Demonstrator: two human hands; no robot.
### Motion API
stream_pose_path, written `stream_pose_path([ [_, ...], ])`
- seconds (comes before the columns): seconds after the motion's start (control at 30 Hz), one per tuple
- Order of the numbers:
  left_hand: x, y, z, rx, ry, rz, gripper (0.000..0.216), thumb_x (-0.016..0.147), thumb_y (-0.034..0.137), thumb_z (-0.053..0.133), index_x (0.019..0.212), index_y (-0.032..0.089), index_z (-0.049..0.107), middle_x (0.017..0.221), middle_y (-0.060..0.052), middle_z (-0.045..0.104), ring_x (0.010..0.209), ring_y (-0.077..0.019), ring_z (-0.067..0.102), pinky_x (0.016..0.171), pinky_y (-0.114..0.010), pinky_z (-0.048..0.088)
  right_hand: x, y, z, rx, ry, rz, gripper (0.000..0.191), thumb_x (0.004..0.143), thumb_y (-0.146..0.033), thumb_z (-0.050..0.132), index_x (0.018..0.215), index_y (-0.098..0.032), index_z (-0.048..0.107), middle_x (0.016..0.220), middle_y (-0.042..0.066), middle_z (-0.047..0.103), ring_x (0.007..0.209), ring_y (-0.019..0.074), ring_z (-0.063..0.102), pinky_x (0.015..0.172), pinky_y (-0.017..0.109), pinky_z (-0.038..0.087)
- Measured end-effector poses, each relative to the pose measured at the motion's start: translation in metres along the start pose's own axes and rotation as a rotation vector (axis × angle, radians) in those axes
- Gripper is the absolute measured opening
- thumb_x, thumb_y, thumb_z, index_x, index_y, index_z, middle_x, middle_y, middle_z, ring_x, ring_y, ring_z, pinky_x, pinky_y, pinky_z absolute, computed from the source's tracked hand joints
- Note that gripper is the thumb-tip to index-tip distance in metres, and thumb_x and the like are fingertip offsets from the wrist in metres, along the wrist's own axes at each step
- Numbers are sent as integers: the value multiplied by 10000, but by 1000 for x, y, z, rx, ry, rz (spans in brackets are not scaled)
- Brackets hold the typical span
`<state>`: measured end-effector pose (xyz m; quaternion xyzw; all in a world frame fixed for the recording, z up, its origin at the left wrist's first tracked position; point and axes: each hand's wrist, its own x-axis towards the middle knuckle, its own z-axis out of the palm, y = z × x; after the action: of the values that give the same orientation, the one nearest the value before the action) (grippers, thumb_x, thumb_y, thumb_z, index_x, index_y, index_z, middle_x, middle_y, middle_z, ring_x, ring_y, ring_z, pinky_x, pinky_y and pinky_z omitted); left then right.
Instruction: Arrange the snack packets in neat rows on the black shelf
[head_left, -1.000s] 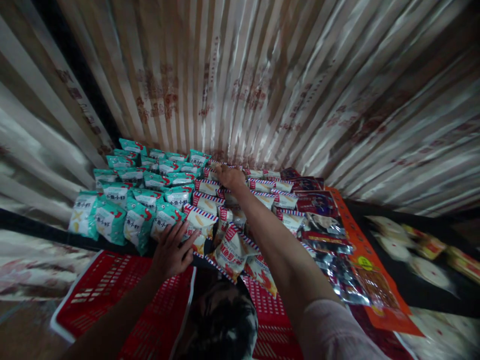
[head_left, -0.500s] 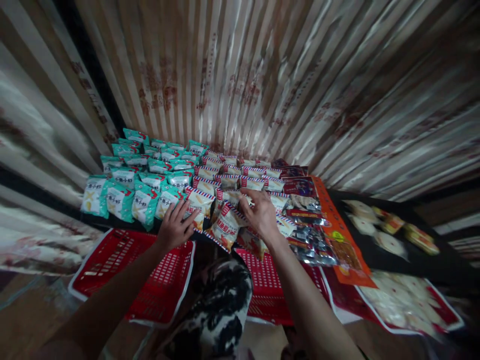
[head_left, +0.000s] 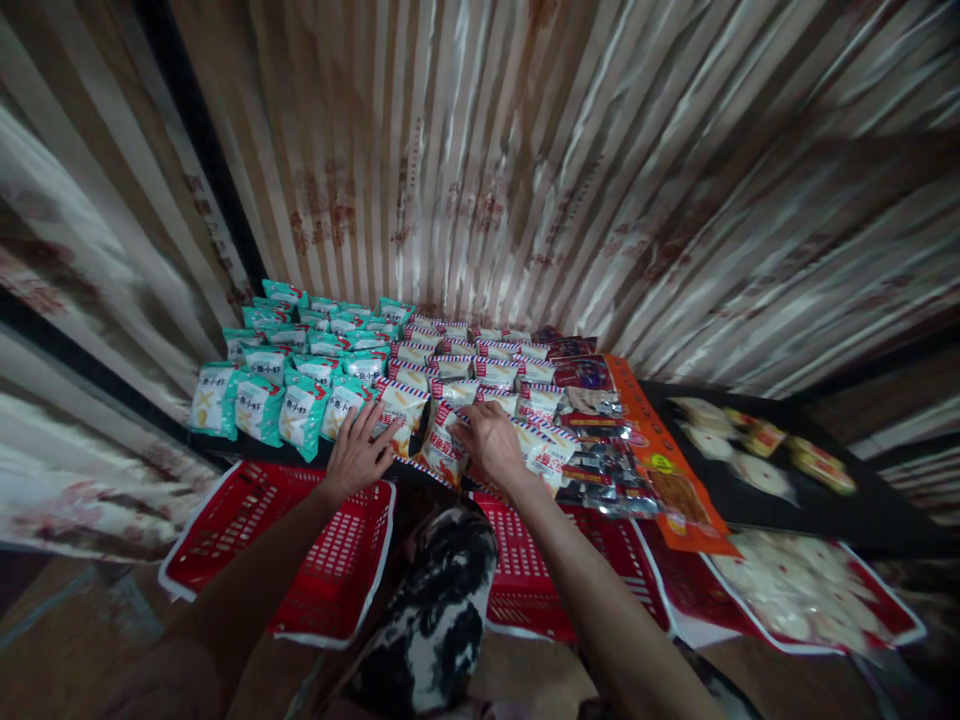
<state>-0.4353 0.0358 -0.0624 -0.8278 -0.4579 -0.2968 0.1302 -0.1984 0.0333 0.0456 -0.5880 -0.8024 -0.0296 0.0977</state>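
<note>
My left hand (head_left: 361, 450) rests with fingers spread on the front of a white snack bag (head_left: 405, 408) with a red-and-blue striped edge, beside the teal snack bags (head_left: 301, 412). My right hand (head_left: 491, 442) has its fingers bent and pinched at the upper right edge of another white snack bag (head_left: 444, 448) in the front row. The fingertips are partly hidden. More striped-edge bags stand in rows behind both hands, and one (head_left: 546, 455) leans just right of my right wrist.
Below the table edge are a red basket (head_left: 196, 570) at left and another red basket (head_left: 525, 632) at centre. To the right lie dark foil packets (head_left: 600, 425), a large orange packet (head_left: 694, 500), and pale flat packets on a black tabletop (head_left: 847, 530). Striped curtains (head_left: 465, 150) hang behind.
My right hand has moved left and down to the front white bag, its fingers now closer together. The front bag at right shows more upright. My left hand stays on its bag. The view has shifted slightly.
</note>
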Motion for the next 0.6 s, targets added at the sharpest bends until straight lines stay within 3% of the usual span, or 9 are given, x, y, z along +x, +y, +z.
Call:
stream_pose_path([
  [0.3,-2,-2,0,4,3,25,557,811,278,548,1346,286,394,1476,-91,274,1353,-290,241,1090,-505,207,16,-21,2,-26,50,-26,202,872,-298,497,962,-161,616,922,96,642,962,228,491,895,324,365],
  [0.6,-6,-3,5,56,67,90,557,846,250,503,1378,246,338,1416,-120,381,1332,-264,296,1097,-491,192,12,-19,2,-53,29,-65,230,880,-299,487,987,-139,612,919,106,632,975,231,475,907,317,359],
])
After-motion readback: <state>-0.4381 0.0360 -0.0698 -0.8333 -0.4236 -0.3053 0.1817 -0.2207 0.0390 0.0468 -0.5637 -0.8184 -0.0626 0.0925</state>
